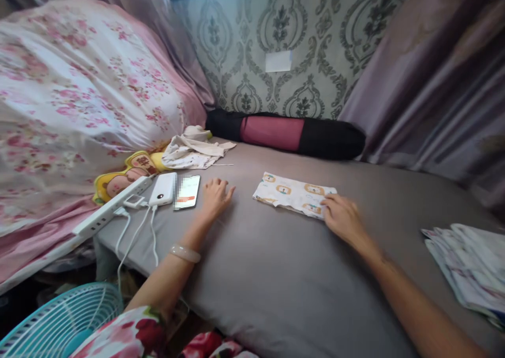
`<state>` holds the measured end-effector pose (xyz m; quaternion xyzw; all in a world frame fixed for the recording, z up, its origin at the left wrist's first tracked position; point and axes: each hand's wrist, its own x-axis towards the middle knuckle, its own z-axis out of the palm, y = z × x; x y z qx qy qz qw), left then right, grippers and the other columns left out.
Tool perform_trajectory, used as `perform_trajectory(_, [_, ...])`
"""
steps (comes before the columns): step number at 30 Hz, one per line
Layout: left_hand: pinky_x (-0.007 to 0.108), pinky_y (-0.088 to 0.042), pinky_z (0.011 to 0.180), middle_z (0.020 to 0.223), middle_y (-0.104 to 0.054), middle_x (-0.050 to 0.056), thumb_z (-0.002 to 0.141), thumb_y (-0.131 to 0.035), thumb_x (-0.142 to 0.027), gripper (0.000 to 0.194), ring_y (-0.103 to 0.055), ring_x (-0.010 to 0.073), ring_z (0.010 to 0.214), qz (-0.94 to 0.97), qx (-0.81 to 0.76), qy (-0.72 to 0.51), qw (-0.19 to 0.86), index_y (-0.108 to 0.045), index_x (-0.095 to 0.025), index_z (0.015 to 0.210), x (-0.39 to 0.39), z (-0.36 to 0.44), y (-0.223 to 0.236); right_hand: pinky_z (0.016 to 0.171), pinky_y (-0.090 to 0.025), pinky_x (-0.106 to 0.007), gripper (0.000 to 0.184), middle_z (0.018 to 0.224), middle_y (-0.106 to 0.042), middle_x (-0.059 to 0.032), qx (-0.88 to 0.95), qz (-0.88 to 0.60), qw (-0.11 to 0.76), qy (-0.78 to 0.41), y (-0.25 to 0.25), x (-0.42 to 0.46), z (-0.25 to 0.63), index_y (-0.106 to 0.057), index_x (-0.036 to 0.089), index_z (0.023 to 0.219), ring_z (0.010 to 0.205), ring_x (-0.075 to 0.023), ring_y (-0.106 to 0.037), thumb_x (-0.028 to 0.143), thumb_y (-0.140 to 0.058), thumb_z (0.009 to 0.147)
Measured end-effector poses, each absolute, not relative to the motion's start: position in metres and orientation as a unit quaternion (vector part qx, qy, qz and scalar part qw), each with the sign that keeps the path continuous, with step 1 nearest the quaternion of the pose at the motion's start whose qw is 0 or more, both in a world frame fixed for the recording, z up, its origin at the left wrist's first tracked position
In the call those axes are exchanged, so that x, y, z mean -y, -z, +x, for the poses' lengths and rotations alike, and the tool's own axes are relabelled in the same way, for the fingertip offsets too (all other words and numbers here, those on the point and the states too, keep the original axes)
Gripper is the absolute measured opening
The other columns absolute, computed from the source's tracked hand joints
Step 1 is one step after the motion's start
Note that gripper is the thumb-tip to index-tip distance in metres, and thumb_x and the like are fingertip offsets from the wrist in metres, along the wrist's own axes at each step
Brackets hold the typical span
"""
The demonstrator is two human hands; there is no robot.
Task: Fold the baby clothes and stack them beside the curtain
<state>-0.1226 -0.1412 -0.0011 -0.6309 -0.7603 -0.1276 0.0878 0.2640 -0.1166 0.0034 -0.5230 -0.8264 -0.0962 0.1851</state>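
Note:
A white cloth (292, 192) printed with orange and blue animal figures lies folded into a long flat strip on the grey bed sheet (272, 258). At its right end, my right hand (343, 217) pinches the edge between thumb and fingers. My left hand (216, 195) is on the left with fingers apart, over the sheet and holding nothing. Just left of it lies a phone (187, 194) with its screen lit. The folded strip and my left hand do not touch.
A white power bank (163, 188), power strip (114, 204) and cables sit at the left edge. Behind them lies a crumpled garment (193, 150). A black and maroon bag (272, 132) lines the wall. Folded cloths (469, 266) are stacked right; a teal fan (67, 321) stands lower left.

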Motion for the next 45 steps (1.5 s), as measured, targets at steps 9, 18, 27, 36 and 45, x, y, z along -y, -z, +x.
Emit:
perform_trajectory(9, [0.042,-0.034,0.096,0.126,-0.057,0.011,0.096,-0.036,-0.035,0.036,-0.048,0.0267,0.117,-0.789,0.594,0.158,0.004,-0.052,-0.021,0.125,0.076,0.001,0.007,0.115,-0.016,-0.048,0.051,0.151,-0.038,-0.0148,0.804,-0.586,0.102,-0.016,0.004,0.080,0.194,-0.043,0.009,0.141,0.140,-0.0279,-0.029,0.028,-0.026,0.096])
perform_trajectory(18, [0.049,-0.022,0.114,0.149,-0.041,0.011,0.098,-0.029,-0.032,0.045,-0.031,0.0273,0.140,-0.821,0.561,0.103,-0.038,-0.044,-0.017,0.138,0.047,0.039,0.030,0.115,-0.009,-0.055,0.054,0.156,-0.029,-0.0092,0.805,-0.587,0.063,-0.052,0.015,0.063,0.182,-0.035,0.019,0.147,0.144,-0.0276,-0.020,0.029,-0.026,0.095])
perform_trajectory(27, [0.051,-0.019,0.115,0.153,-0.034,0.012,0.099,-0.023,-0.039,0.052,-0.028,0.0302,0.142,-0.826,0.558,0.070,-0.030,-0.038,-0.016,0.144,0.046,0.039,0.038,0.115,-0.008,-0.056,0.057,0.158,-0.023,-0.0088,0.799,-0.594,0.044,-0.084,0.021,0.061,0.181,-0.030,0.018,0.150,0.145,-0.0289,-0.018,0.032,-0.023,0.095])
perform_trajectory(36, [0.052,-0.021,0.113,0.151,-0.037,0.014,0.099,-0.023,-0.047,0.053,-0.029,0.0310,0.141,-0.814,0.576,0.077,0.000,-0.045,-0.017,0.137,0.040,0.022,0.028,0.115,-0.010,-0.056,0.059,0.158,-0.020,-0.0129,0.789,-0.606,0.023,-0.098,0.008,0.056,0.198,-0.028,0.015,0.151,0.145,-0.0283,-0.016,0.029,-0.026,0.094])
perform_trajectory(45, [0.050,-0.025,0.112,0.150,-0.038,0.013,0.098,-0.025,-0.048,0.053,-0.030,0.0303,0.140,-0.797,0.597,0.094,-0.009,-0.041,-0.019,0.140,0.041,0.011,0.039,0.116,-0.011,-0.051,0.055,0.157,-0.026,-0.0086,0.773,-0.630,0.041,-0.063,0.026,0.059,0.202,-0.033,0.018,0.149,0.144,-0.0249,-0.021,0.033,-0.024,0.097])
